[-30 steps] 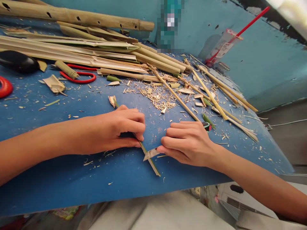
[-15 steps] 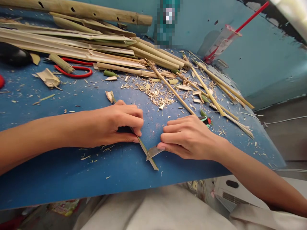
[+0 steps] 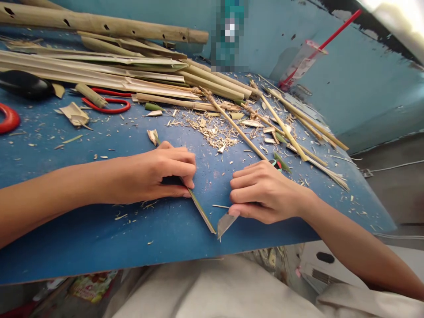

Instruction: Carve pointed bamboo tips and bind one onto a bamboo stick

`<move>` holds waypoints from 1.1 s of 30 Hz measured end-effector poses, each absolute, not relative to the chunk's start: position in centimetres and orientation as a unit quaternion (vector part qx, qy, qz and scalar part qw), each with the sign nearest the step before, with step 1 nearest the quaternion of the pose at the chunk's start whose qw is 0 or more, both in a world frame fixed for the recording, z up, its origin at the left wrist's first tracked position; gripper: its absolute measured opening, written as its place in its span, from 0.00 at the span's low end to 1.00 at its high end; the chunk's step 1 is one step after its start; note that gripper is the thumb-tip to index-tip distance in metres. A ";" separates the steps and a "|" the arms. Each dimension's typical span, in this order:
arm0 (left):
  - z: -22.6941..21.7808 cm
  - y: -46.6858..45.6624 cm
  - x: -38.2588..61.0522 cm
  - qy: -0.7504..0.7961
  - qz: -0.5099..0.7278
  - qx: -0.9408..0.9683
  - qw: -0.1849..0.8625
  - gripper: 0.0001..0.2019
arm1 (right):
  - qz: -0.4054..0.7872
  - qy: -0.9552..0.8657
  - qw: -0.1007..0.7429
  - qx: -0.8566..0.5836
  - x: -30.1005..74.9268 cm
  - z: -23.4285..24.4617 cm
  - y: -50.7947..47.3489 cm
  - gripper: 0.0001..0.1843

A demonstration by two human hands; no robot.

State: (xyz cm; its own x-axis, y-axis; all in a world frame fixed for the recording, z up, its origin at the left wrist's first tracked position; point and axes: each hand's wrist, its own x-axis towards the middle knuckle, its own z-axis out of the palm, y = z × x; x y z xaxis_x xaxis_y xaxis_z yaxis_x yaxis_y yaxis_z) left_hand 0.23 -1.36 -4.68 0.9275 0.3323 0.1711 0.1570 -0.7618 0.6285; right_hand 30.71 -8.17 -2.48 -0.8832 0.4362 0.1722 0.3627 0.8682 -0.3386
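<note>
My left hand [image 3: 174,170] pinches a thin green-edged bamboo strip [image 3: 202,213] against the blue table. The strip runs slantwise under my fingers, its split pale end showing beyond the knuckles and its other end pointing toward me. My right hand [image 3: 265,192] is closed round a utility knife; a broad metal blade [image 3: 225,224] shows past the thumb, while most of the handle is hidden in my palm. The blade's tip is just right of the strip's near end. A thin curled shaving [image 3: 220,206] lies by the blade.
Long bamboo splits [image 3: 99,73] and a bamboo pole [image 3: 106,27] lie along the back. Shavings [image 3: 215,134] heap mid-table. Red-handled scissors [image 3: 112,106] and a black computer mouse [image 3: 24,84] lie at left. A plastic cup [image 3: 303,64] with a red straw stands by the wall.
The blade has slid along the strip toward me and off its near end, my right hand shifting slightly right. A thin shaving now shows beside the blade. My left hand stays nearly still.
</note>
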 end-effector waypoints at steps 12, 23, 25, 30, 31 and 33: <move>-4.7 -1.6 0.6 0.138 0.148 0.921 0.332 0.04 | -0.019 -0.941 0.182 -0.286 28.1 -3.8 -9.1 0.28; -4.6 -1.7 0.6 0.137 0.151 0.921 0.332 0.04 | -0.033 -0.940 0.197 -0.275 28.4 -4.0 -9.4 0.25; -4.5 -1.7 0.7 0.136 0.153 0.921 0.333 0.04 | -0.024 -0.939 0.192 -0.283 28.3 -4.0 -9.3 0.25; -4.6 -1.6 0.7 0.135 0.152 0.922 0.329 0.04 | -0.011 -0.939 0.180 -0.294 28.2 -3.8 -9.1 0.27; -4.7 -1.6 0.7 0.134 0.152 0.923 0.327 0.04 | -0.014 -0.940 0.180 -0.290 28.3 -3.8 -9.1 0.27; -4.7 -1.6 0.6 0.134 0.151 0.923 0.326 0.04 | -0.021 -0.944 0.177 -0.277 28.4 -3.7 -9.1 0.27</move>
State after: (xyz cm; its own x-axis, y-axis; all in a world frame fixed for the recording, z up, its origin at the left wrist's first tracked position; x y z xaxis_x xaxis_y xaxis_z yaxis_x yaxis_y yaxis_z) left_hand 0.58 -1.60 -4.73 0.9186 0.3454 0.1920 0.1480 -0.7512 0.6433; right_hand 28.37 -9.14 -3.67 -0.7842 0.5149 0.3463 0.5300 0.8460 -0.0577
